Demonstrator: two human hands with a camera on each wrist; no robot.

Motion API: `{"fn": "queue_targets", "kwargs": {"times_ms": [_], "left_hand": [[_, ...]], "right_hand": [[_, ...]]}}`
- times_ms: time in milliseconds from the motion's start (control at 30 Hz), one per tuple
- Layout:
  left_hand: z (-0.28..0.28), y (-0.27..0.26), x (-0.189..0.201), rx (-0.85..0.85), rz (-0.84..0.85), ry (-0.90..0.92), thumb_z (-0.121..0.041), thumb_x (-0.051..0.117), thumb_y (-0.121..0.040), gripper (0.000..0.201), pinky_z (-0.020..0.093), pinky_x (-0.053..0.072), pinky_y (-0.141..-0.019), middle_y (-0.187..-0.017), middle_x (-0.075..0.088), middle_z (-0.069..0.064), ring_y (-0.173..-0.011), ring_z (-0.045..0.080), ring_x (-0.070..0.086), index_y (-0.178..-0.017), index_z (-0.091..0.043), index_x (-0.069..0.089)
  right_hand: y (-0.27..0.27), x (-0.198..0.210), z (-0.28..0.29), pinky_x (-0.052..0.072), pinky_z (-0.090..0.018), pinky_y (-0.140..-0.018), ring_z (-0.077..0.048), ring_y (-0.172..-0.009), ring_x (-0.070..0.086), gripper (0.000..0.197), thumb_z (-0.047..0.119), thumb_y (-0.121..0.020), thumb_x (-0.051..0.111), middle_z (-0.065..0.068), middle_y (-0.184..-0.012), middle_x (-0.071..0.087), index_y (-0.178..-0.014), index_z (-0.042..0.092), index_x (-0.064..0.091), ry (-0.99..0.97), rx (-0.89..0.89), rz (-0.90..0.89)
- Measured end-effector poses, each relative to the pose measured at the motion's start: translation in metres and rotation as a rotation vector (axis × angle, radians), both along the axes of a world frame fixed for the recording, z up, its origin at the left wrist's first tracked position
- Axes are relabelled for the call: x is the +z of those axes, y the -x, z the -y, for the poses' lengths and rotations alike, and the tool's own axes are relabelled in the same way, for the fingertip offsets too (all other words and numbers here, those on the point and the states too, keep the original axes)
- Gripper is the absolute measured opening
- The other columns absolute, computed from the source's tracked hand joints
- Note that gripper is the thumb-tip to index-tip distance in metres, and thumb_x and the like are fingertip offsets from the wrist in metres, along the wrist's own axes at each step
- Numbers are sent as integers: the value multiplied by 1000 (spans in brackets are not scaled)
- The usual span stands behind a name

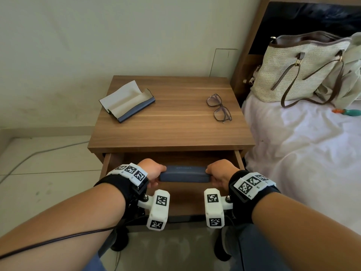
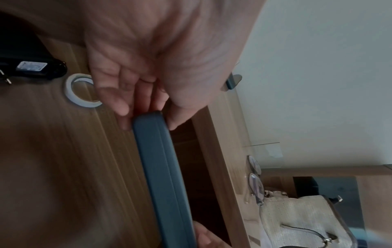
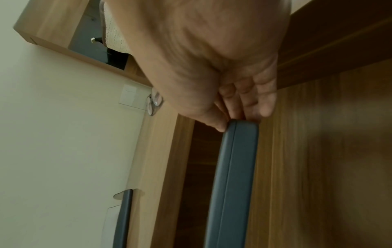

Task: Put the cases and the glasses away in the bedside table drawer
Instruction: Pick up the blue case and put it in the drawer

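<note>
At the bottom of the head view, our 2 hands carry a closed blue case [image 1: 184, 174] level over the open drawer [image 1: 239, 156]. The left hand [image 1: 152, 170] pinches its left end, thumb on one face and fingers on the other; the right hand [image 1: 221, 173] pinches the right end the same way. So both grips are closed on the case, which hangs just above the drawer floor. We judge it a stiff, light shell with smooth skin that could slide, so the end holds suit it. Left of it in the left wrist view, a roll of tape [image 2: 79, 91] lies in the drawer. Farther up the frame, on the worktop [image 1: 172, 122], an open case [image 1: 128, 103] sits at left, and the glasses [image 1: 219, 107], fragile and best lifted by the frame, lie at right. Upper right, a woven bag [image 1: 293, 69] rests on the bed [image 1: 302, 145].
</note>
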State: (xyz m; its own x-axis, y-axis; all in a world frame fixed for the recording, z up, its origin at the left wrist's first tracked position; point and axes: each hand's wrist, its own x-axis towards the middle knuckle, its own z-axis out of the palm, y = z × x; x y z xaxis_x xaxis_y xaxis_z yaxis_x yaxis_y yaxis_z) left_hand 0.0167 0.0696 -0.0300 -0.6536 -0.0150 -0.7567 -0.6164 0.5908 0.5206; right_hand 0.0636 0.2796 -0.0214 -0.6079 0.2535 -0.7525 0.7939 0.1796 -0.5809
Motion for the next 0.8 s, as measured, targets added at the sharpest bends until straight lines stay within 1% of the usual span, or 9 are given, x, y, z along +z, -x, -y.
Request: {"fn": "queue_targets", "kwargs": {"times_ms": [100, 167, 233, 300, 367, 433, 567, 667, 800], "left_hand": [[-5, 5, -11, 26, 45, -31, -22, 57, -94, 14, 38, 57, -87, -103, 70, 17, -98, 29, 71, -92, -8, 58], [-9, 11, -20, 62, 78, -63, -22, 55, -95, 14, 39, 57, -89, -106, 69, 17, -101, 30, 70, -99, -8, 56], [-12, 16, -28, 99, 99, -87, -24, 54, -95, 14, 42, 56, -92, -105, 68, 16, -102, 30, 68, -98, -10, 55], [-14, 23, -38, 133, 129, -113, -26, 55, -94, 18, 45, 55, -92, -111, 66, 13, -105, 29, 66, -102, -10, 57], [-17, 30, -46, 152, 152, -136, -28, 54, -94, 22, 42, 55, -86, -117, 65, 10, -109, 26, 63, -109, -13, 58], [-21, 36, -53, 157, 161, -145, -30, 53, -95, 22, 39, 52, -80, -121, 63, 7, -112, 24, 61, -111, -16, 56], [-30, 45, -68, 160, 144, -124, -33, 52, -96, 26, 41, 52, -86, -124, 61, 8, -114, 25, 59, -116, -16, 55], [-35, 50, -79, 165, 133, -116, -33, 51, -97, 34, 43, 52, -92, -123, 61, 10, -114, 27, 59, -124, -14, 56], [-40, 53, -88, 183, 157, -149, -33, 51, -97, 39, 37, 53, -78, -124, 57, 5, -113, 22, 56, -132, -17, 54]], "right_hand": [[7, -16, -2, 51, -31, -84, -17, -86, 54, 31, 1, -90, 52, -1, -88, 52, -70, 23, 44, -18, 52, 21], [13, -26, -3, 50, -34, -91, -20, -95, 50, 30, 4, -91, 52, -7, -102, 51, -69, 23, 43, -38, 69, 25], [17, -35, -5, 50, -35, -92, -21, -96, 50, 26, 7, -90, 54, -9, -107, 49, -70, 21, 45, -41, 64, 41], [22, -43, -7, 50, -37, -92, -22, -96, 49, 7, 9, -89, 54, -10, -108, 48, -86, 15, 54, -30, 46, 61], [27, -51, -10, 50, -36, -90, -22, -97, 48, 30, 10, -90, 53, -10, -109, 47, -119, 4, 57, -36, 46, 55], [33, -59, -14, 49, -34, -89, -21, -98, 46, 45, 10, -92, 51, -10, -109, 45, -135, -3, 47, -39, 53, 58], [42, -72, -20, 46, -34, -89, -21, -100, 46, 46, 10, -94, 49, -21, -129, 52, -137, -6, 44, -59, 50, 69], [48, -78, -22, 45, -36, -97, -32, -124, 51, 44, 13, -94, 50, -22, -141, 49, -134, -5, 49, -98, 36, 73], [52, -87, -24, 44, -37, -101, -35, -129, 47, 43, 13, -94, 49, -23, -141, 49, -134, -5, 49, -92, -14, 75]]}}
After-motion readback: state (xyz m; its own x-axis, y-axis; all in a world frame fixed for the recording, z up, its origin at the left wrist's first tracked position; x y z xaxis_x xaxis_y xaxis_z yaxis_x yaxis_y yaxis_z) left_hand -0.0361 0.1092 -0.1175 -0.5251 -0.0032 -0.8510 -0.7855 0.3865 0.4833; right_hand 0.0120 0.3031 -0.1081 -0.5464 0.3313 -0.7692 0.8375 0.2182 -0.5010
